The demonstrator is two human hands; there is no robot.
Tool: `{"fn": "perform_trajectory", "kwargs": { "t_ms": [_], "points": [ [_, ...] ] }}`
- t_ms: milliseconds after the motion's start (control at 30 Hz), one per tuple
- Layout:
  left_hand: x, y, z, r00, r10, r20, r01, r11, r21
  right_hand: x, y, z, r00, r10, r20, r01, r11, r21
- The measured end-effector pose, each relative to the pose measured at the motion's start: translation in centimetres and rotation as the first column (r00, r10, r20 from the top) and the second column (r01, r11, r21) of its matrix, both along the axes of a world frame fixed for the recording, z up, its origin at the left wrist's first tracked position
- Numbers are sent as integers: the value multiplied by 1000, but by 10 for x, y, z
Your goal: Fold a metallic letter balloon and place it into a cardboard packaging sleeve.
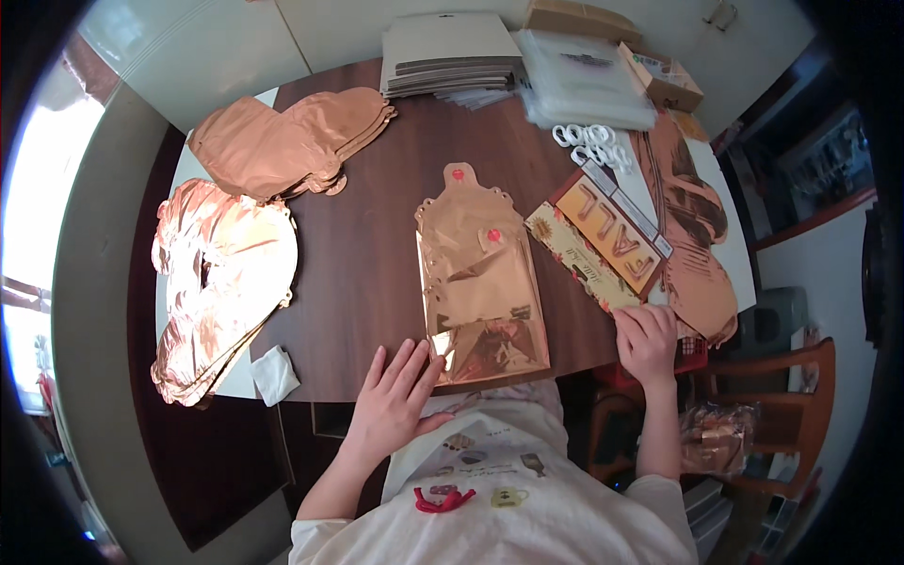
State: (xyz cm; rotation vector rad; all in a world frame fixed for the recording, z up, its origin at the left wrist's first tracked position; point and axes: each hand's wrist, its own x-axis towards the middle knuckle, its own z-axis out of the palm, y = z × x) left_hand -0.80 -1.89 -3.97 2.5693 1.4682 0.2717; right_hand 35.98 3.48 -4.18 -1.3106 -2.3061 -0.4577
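A folded rose-gold foil balloon (480, 282) lies in front of me at the middle of the table, with a red mark on its top tab and another lower down. My left hand (400, 391) rests at its lower left corner, fingers stretched out and holding nothing. Right of the balloon lies a cream printed card (584, 259), beside an orange-brown printed packet (617, 231). My right hand (647, 341) has its fingers curled over the near end of the cream card, pinching it at the table edge. The thumb is partly hidden.
Stacked rose-gold foil balloons (226, 273) (292, 141) cover the left side; others (697, 245) lie at right. Behind are grey cardboard sheets (452, 47), clear plastic bags (589, 80), white rings (593, 146) and a small box (664, 75). A white cloth (275, 377) sits front left.
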Motion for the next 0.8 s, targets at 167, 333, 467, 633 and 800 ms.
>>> {"fn": "perform_trajectory", "kwargs": {
  "t_ms": [167, 333, 467, 633, 800],
  "points": [
    [-1, 4, 1, 999, -19, -31, 19, 1000, 6, -59, -5, 21, 975, 99, -199, -142, 967, -210],
    [-1, 4, 1, 999, -6, -39, 7, 1000, 17, -130, -8, 15, 929, 338, -149, -370, 847, -383],
    [0, 4, -1, 998, -11, -58, 12, 1000, 26, -141, 4, 2, 960, 253, -117, -276, 813, -512],
    [0, 3, -1, 998, -3, -56, 4, 1000, 23, -142, 5, -4, 973, 225, -52, -219, 827, -517],
    [2, -5, -5, 1000, 21, -14, -20, 998, 52, -144, 6, -1, 980, 200, -6, -171, 822, -543]
  ]
}}
